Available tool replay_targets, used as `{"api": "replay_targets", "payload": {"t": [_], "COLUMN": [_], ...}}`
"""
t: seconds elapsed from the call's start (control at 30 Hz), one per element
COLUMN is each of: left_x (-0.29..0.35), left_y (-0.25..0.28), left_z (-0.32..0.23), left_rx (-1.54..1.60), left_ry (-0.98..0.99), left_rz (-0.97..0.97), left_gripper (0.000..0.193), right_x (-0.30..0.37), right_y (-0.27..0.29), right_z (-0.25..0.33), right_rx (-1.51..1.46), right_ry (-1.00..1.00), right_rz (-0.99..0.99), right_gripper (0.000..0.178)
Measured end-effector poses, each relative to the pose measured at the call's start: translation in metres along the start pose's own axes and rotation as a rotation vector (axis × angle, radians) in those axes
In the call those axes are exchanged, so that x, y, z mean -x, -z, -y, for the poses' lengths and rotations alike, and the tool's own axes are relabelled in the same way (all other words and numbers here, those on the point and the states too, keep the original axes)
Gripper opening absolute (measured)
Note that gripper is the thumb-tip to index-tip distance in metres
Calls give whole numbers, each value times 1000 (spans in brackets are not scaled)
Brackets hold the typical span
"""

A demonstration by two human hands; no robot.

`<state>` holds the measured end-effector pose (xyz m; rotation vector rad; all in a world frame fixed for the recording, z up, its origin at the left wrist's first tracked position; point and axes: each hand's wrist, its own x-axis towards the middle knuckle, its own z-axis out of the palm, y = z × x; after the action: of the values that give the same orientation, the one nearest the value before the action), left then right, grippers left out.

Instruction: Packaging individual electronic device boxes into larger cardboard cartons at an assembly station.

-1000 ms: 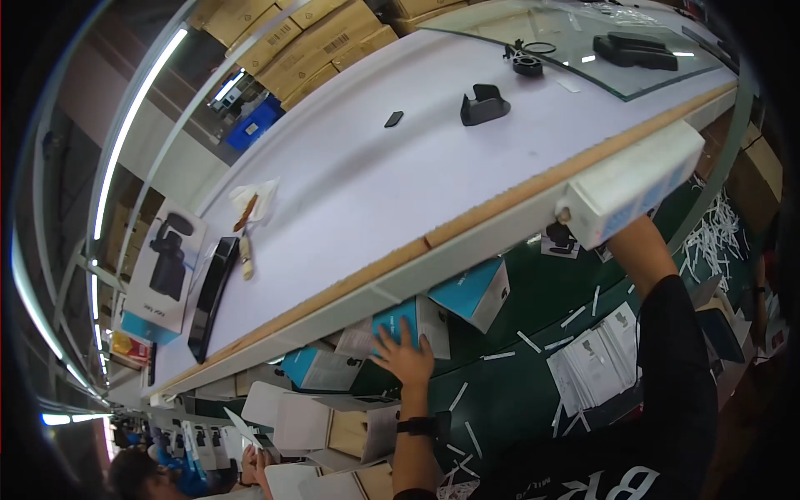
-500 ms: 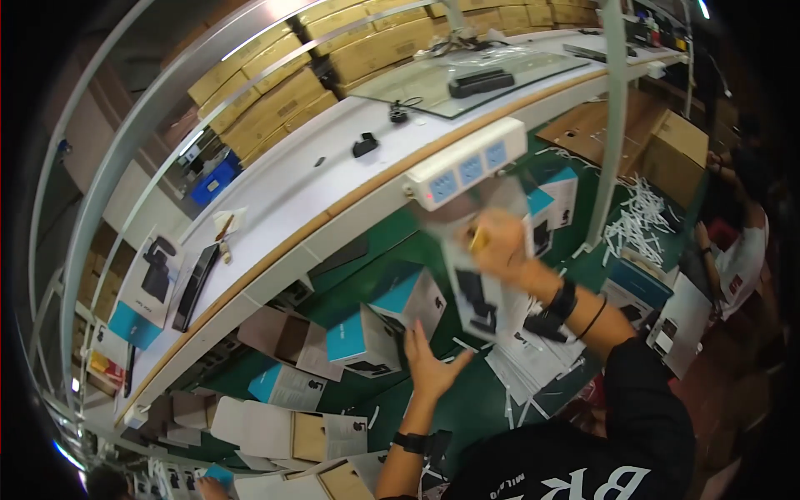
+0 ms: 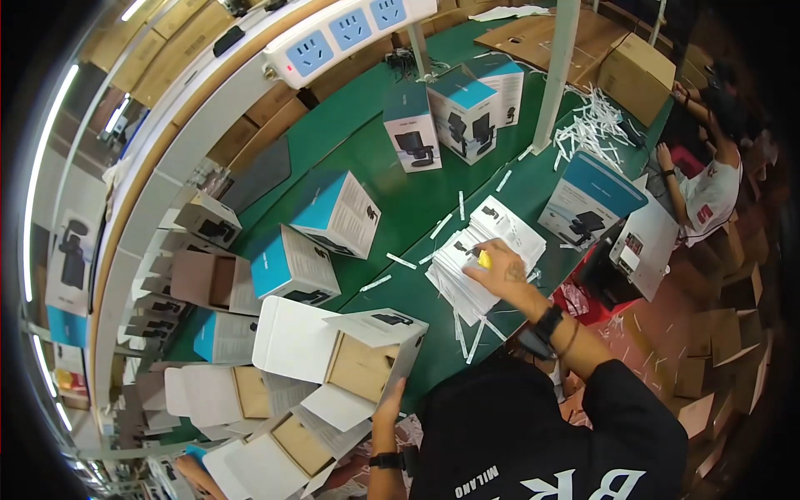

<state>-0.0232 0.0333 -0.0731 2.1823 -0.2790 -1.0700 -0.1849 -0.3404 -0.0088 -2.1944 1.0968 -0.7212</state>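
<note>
My right hand [image 3: 504,273] is curled over a stack of printed leaflets [image 3: 523,236], fingertips at the sheets. A small yellow object [image 3: 484,260] shows between its thumb and fingers; its kind is unclear. My left hand [image 3: 388,407] is against the right side of an open white carton [image 3: 287,340], whose lid flap is folded back over a brown cardboard insert [image 3: 360,367]. The fingers of this hand are mostly hidden by the carton wall. Two more open cartons with inserts, one of them a white carton [image 3: 200,396], lie to its left.
Closed blue-and-white boxes [image 3: 292,271] stand on the green table [image 3: 375,208], with others [image 3: 467,112] at the back. White paper strips [image 3: 592,125] lie scattered. A metal post [image 3: 557,75] and power strip [image 3: 350,33] rise above. A co-worker [image 3: 708,179] sits at right.
My right hand has left the box it held at the back and come down to the leaflets. My left hand has moved nearer, to the open carton. The view has shifted.
</note>
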Motion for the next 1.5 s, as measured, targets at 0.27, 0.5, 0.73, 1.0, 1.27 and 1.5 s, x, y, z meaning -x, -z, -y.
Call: {"api": "replay_targets", "payload": {"t": [0.27,0.5,0.73,1.0,1.27,1.5], "left_x": [50,44,50,106,113,98], "left_y": [6,14,17,72,69,57], "left_z": [5,15,0,-90,-92,-97], "left_rx": [624,644,718,430,484,535], "left_ry": [-448,-457,-477,-816,-670,-597], "left_rz": [-352,-370,-339,-886,-846,-644], "left_gripper": [62,65,67,85,59,57], "right_x": [25,18,11,34,14,26], "right_y": [-22,-4,59,85,101,112], "right_z": [-42,-53,-27,13,15,113], "right_rx": [342,122,-320,-598,61,-827], "right_ry": [183,115,-276,-133,177,219], "right_rz": [351,180,336,226,79,403], "right_gripper": [38,31,23,64,48,13]}}
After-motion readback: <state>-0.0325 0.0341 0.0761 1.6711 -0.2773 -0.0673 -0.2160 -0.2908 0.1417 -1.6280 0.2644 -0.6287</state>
